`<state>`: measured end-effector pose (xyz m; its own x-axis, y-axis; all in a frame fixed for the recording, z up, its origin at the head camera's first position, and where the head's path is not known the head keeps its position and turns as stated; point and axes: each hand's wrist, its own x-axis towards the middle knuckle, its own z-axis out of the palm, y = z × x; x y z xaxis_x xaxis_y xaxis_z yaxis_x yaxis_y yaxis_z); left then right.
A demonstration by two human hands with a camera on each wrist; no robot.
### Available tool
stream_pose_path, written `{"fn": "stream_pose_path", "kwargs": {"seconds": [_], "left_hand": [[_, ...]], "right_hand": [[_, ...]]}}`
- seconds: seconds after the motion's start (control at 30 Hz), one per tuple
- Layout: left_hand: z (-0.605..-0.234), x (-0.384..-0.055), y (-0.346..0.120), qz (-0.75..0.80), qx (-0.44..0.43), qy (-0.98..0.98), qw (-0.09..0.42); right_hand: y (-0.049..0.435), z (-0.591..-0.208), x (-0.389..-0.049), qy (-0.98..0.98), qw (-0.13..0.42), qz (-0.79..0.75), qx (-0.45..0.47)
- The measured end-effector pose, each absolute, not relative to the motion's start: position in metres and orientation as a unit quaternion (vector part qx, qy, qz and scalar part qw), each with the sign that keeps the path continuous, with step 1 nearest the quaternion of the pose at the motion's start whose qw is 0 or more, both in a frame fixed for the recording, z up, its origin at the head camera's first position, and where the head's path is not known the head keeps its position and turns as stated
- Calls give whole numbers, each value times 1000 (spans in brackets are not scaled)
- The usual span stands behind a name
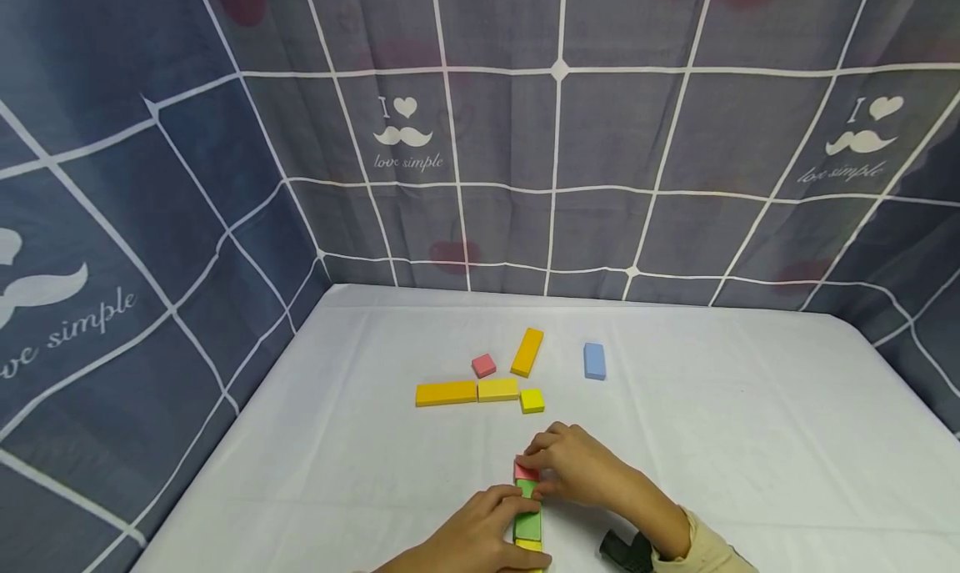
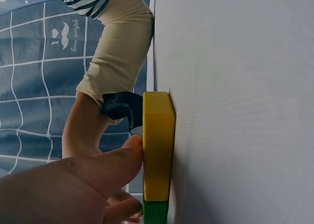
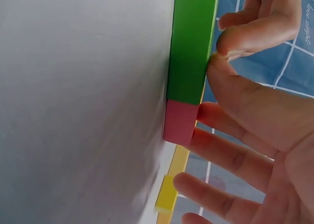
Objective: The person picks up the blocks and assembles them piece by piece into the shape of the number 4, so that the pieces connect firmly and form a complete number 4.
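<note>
A straight row of blocks lies on the white table in the head view: a small pink block at the far end, green in the middle and a yellow block nearest me. My left hand rests on the row, its index finger over the green and its thumb on the yellow block. My right hand touches the far end. In the right wrist view its thumb lies at the green block and other fingers meet the pink block. Fingers hide part of the green.
Farther back lie two orange blocks, a yellow block, a small yellow block, a small pink block and a blue block. Grey checked curtains stand behind the white table.
</note>
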<state>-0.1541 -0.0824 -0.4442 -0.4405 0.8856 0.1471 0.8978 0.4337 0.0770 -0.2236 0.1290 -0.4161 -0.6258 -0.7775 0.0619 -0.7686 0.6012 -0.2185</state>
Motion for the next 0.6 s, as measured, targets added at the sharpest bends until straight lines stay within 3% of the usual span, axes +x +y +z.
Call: {"fn": "stream_pose_path", "kwargs": {"seconds": [0.4, 0.6], "left_hand": [[-446, -153, -82, -85, -530, -837, 107], [-446, -153, -81, -65, -532, -838, 101]], "right_hand": [[131, -415, -223, 889, 1, -101, -447], [132, -413, -222, 888, 6, -103, -449]]}}
